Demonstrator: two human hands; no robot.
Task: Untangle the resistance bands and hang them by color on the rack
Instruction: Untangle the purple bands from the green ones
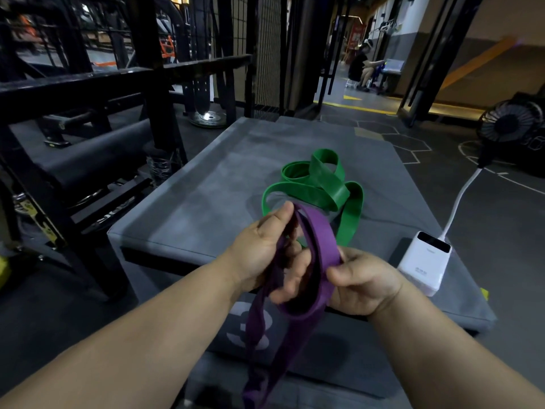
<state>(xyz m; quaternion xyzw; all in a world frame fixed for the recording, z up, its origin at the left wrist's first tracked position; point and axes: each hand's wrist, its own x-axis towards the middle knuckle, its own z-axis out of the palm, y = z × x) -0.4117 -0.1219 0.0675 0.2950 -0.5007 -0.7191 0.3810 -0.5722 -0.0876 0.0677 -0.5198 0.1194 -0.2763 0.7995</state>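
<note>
Purple band (321,243) is held over the near edge of the grey box (200,196), gripped in the curled left hand (256,252) and pinched by the right hand (365,284). Its length hangs toward the body. Green band (327,181) lies on the box just beyond both hands.

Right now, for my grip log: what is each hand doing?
Left hand: grips the purple band.
Right hand: pinches the same purple band.
</note>
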